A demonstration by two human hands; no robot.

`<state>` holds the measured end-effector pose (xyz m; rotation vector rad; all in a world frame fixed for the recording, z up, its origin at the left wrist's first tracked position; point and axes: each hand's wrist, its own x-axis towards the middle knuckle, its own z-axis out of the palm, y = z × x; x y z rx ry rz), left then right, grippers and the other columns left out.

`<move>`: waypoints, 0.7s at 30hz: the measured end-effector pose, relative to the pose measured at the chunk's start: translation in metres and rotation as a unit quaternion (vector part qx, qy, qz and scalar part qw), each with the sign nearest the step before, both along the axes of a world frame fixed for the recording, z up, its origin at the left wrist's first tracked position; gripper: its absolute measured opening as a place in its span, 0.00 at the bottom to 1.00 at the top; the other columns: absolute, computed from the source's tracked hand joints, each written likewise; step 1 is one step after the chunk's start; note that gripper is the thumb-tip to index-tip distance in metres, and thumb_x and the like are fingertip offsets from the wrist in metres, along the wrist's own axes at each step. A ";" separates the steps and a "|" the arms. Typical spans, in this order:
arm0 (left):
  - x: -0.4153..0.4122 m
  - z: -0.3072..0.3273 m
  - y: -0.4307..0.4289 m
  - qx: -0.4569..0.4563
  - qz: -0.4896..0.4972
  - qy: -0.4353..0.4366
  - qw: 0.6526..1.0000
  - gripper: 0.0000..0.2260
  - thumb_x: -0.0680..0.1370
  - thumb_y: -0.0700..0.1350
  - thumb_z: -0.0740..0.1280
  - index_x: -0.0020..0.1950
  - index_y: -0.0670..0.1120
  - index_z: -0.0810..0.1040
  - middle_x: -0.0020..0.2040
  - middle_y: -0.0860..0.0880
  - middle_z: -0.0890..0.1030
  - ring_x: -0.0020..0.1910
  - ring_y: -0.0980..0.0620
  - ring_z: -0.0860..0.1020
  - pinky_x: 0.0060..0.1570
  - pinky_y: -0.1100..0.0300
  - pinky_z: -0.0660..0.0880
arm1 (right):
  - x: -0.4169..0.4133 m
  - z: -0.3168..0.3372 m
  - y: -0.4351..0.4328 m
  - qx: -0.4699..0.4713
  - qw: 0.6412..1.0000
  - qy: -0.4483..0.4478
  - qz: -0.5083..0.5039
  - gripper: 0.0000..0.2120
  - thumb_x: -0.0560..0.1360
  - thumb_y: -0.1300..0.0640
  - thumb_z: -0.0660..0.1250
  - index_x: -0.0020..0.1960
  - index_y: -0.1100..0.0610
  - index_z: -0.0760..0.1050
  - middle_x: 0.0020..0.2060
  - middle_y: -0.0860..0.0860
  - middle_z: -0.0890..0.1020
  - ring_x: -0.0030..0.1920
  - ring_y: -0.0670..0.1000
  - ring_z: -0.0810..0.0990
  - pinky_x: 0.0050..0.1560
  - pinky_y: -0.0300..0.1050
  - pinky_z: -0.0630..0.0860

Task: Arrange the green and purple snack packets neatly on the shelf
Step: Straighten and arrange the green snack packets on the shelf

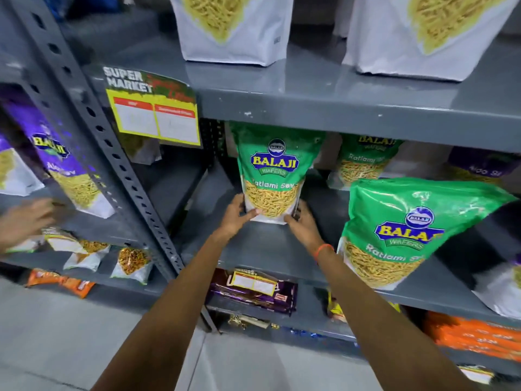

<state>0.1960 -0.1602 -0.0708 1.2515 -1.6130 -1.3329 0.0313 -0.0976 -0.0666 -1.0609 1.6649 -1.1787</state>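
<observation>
A green Balaji Ratlami Sev packet (273, 167) stands upright at the left of the grey middle shelf (270, 249). My left hand (236, 217) grips its lower left corner and my right hand (303, 225) grips its lower right corner. A bigger-looking green packet (400, 230) leans near the shelf's front edge to the right. Another green packet (363, 160) stands further back. A purple Aloo Sev packet (479, 165) sits at the back right. A white packet corner (501, 292) shows at the far right edge.
In the left bay stands a purple packet (60, 162), with another person's hand (25, 221) reaching in below it. A supermarket price tag (155, 114) hangs from the upper shelf. Perforated grey upright (118, 165) divides the bays. White packets (231, 29) sit above; purple and orange packs lie below.
</observation>
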 end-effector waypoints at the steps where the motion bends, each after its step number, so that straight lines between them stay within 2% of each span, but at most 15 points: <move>1: 0.004 -0.001 0.009 -0.005 -0.005 0.007 1.000 0.20 0.73 0.37 0.69 0.62 0.39 0.67 0.61 0.40 0.76 0.58 0.46 0.75 0.45 0.72 0.74 | 0.002 -0.001 0.012 -0.010 1.000 -0.001 0.004 0.23 0.72 0.69 0.63 0.66 0.60 0.64 0.65 0.59 0.74 0.67 0.57 0.71 0.70 0.56 0.67; 5: 0.025 -0.008 0.058 -0.009 -0.018 0.022 1.000 0.19 0.73 0.36 0.68 0.62 0.40 0.68 0.59 0.43 0.77 0.54 0.52 0.77 0.47 0.74 0.76 | 0.007 -0.015 0.064 -0.038 0.997 0.031 0.052 0.24 0.74 0.66 0.63 0.68 0.57 0.62 0.68 0.54 0.71 0.68 0.52 0.69 0.70 0.51 0.66; 8: 0.038 -0.009 0.089 -0.016 -0.012 0.016 1.000 0.19 0.74 0.37 0.67 0.64 0.40 0.68 0.58 0.47 0.78 0.53 0.60 0.76 0.47 0.77 0.74 | 0.015 -0.018 0.088 -0.041 0.997 0.038 0.057 0.23 0.74 0.64 0.66 0.67 0.56 0.64 0.63 0.48 0.73 0.65 0.50 0.71 0.67 0.49 0.68; 11: 0.049 -0.011 0.099 -0.007 -0.015 0.020 1.000 0.21 0.74 0.39 0.68 0.66 0.42 0.68 0.61 0.45 0.78 0.56 0.54 0.77 0.49 0.75 0.75 | 0.025 -0.018 0.099 -0.036 0.997 0.024 0.061 0.23 0.74 0.61 0.67 0.67 0.56 0.64 0.63 0.51 0.74 0.65 0.51 0.72 0.67 0.50 0.69; 16: 0.052 -0.006 0.106 0.009 -0.016 0.002 1.000 0.24 0.73 0.41 0.68 0.67 0.44 0.66 0.64 0.44 0.77 0.61 0.49 0.76 0.54 0.69 0.75 | 0.033 -0.013 0.106 -0.033 0.998 0.023 0.040 0.24 0.74 0.63 0.66 0.68 0.59 0.63 0.66 0.58 0.73 0.66 0.55 0.72 0.67 0.51 0.69; 17: 0.054 -0.005 0.107 0.010 -0.020 0.001 1.000 0.24 0.73 0.41 0.68 0.68 0.44 0.66 0.64 0.44 0.77 0.62 0.49 0.76 0.56 0.67 0.76 | 0.034 -0.012 0.108 -0.031 0.998 0.029 0.041 0.24 0.74 0.63 0.66 0.68 0.59 0.63 0.66 0.58 0.73 0.66 0.54 0.72 0.67 0.50 0.69; 20: 0.056 0.002 0.110 0.019 -0.031 -0.015 0.999 0.23 0.74 0.41 0.68 0.67 0.44 0.66 0.64 0.45 0.77 0.61 0.51 0.77 0.64 0.50 0.74 | 0.035 -0.010 0.112 -0.027 0.996 0.064 0.050 0.24 0.75 0.61 0.65 0.68 0.58 0.63 0.67 0.57 0.73 0.67 0.55 0.71 0.67 0.52 0.68; 21: 0.055 0.004 0.112 0.016 -0.033 -0.017 0.999 0.23 0.74 0.41 0.68 0.67 0.45 0.67 0.63 0.46 0.77 0.59 0.52 0.77 0.65 0.49 0.73 | 0.035 -0.009 0.112 -0.026 0.995 0.079 0.051 0.23 0.75 0.61 0.64 0.69 0.58 0.63 0.67 0.57 0.72 0.67 0.55 0.71 0.67 0.51 0.68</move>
